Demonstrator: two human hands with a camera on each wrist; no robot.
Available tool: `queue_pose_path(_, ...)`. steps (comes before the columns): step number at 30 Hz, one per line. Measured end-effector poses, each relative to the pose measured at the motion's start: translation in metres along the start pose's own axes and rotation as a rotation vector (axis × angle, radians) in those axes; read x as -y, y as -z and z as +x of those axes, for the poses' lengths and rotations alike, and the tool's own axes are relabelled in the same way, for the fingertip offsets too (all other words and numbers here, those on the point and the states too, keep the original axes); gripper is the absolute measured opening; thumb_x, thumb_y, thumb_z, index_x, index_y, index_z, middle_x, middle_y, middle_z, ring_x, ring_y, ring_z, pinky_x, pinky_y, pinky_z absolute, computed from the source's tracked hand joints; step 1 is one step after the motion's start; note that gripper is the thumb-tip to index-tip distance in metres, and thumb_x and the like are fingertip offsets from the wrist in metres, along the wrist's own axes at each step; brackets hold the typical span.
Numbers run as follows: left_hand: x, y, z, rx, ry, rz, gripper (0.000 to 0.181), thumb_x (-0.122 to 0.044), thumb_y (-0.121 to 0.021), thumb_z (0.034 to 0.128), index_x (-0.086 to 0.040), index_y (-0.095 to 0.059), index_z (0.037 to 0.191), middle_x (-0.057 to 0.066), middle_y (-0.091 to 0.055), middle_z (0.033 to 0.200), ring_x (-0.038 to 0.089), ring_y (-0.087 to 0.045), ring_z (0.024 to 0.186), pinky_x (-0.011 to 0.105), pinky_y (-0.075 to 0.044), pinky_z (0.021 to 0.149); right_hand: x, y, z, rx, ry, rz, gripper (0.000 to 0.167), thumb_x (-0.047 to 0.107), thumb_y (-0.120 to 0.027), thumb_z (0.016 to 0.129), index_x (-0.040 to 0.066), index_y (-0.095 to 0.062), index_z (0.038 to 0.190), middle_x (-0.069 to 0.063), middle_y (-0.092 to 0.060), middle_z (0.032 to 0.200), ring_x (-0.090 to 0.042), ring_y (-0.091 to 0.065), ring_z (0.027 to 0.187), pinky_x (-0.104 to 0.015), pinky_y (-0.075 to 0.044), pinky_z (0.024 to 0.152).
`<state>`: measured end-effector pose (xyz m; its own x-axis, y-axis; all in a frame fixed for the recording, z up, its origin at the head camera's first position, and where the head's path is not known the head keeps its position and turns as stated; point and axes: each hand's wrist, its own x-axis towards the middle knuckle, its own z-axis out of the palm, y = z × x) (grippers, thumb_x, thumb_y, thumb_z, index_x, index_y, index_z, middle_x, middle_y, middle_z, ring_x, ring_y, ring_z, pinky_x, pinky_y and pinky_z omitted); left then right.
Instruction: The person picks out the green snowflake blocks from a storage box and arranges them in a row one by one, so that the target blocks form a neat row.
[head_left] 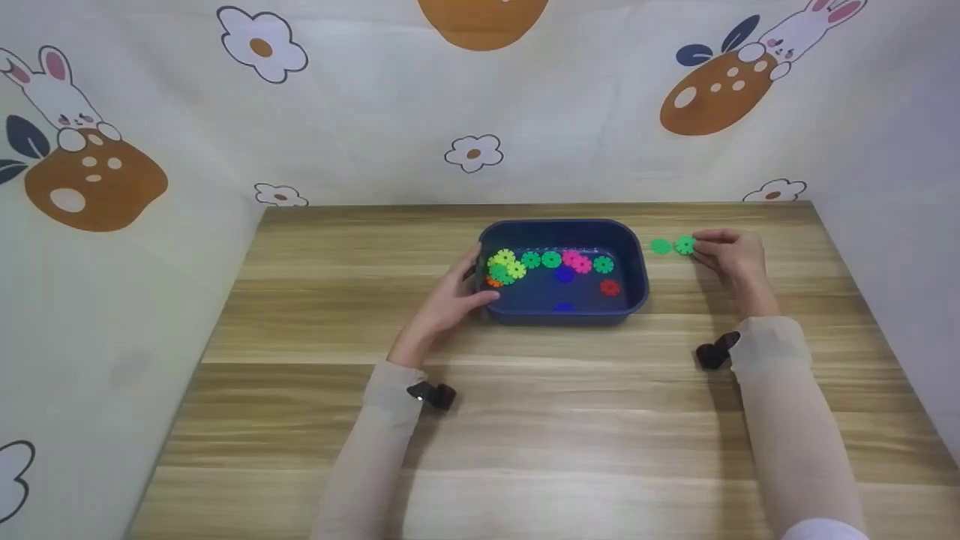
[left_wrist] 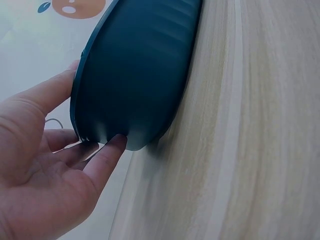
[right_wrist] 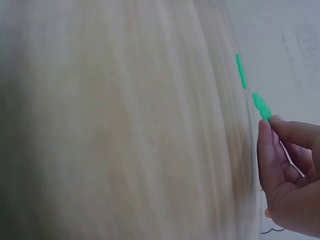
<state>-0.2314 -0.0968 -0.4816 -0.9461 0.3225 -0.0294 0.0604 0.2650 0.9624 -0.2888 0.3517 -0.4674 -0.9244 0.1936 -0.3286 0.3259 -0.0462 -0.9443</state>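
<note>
- The right hand (right_wrist: 292,172) pinches one green piece (right_wrist: 261,106) between the thumb and a finger.
- This piece is thin, with a notched edge, and it stands tilted.
- On its left, just beside but apart, there is a second green piece (right_wrist: 241,71), seen almost from its side; whether it touches the table (right_wrist: 125,125), I cannot tell.
- The table has pale brown wood grain.
- On the far side is a pale wall (right_wrist: 290,40) with faint, blurred marks.

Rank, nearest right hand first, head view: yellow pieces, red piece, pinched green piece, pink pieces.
1. Pinched green piece: in right hand.
2. Red piece: tray, right end.
3. Pink pieces: tray, near middle.
4. Yellow pieces: tray, left end.
</note>
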Motion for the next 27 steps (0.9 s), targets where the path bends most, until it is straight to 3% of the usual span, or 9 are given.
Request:
queue_pose_path(6,0.0001,0.0011,-0.0006,0.003,0.011,0.033,0.086,-0.012,-0.073,0.0905,-0.007,-0.020,0.159,0.016,-0.018,0.167,0.035,-0.022,0.153,0.044,-0.027,0.124,-0.0066,0.0010,0.0058,-0.006,0.025,-0.094,0.029,-0.006,-0.064,0.091,-0.005,-0.067,0.120,0.011,-0.072,0.081,0.001,-0.071,0.080,-0.018,-0.058,0.084)
queue_pose_path(14,0.0014,0.0018,-0.0013,-0.002,0.041,0.063,0.086,-0.017,-0.073,0.0910,-0.012,-0.022,0.160,0.013,-0.019,0.167,0.034,-0.024,0.153,0.045,-0.027,0.124,-0.0064,-0.0018,0.0071,-0.045,0.046,-0.224,0.031,-0.002,-0.064,0.093,-0.005,-0.066,0.124,0.014,-0.071,0.082,0.002,-0.069,0.083,-0.018,-0.058,0.085)
queue_pose_path(22,0.0011,0.0021,-0.0024,0.002,0.050,0.060,0.086,-0.018,-0.073,0.0910,-0.014,-0.022,0.160,0.013,-0.019,0.167,0.035,-0.024,0.153,0.045,-0.027,0.124,-0.0062,-0.0010,0.0049,-0.032,0.046,-0.202,0.031,-0.005,-0.063,0.093,-0.009,-0.064,0.123,0.013,-0.070,0.079,0.002,-0.068,0.080,-0.016,-0.059,0.080)
queue_pose_path(27,0.0014,0.0013,-0.0017,0.004,0.042,0.020,0.086,-0.015,-0.072,0.0914,-0.013,-0.021,0.160,0.013,-0.017,0.168,0.034,-0.022,0.154,0.045,-0.029,0.123,-0.0047,-0.0003,0.0030,-0.024,0.053,-0.210,0.033,-0.002,-0.062,0.094,-0.010,-0.062,0.126,0.012,-0.070,0.082,0.001,-0.069,0.082,-0.018,-0.058,0.085)
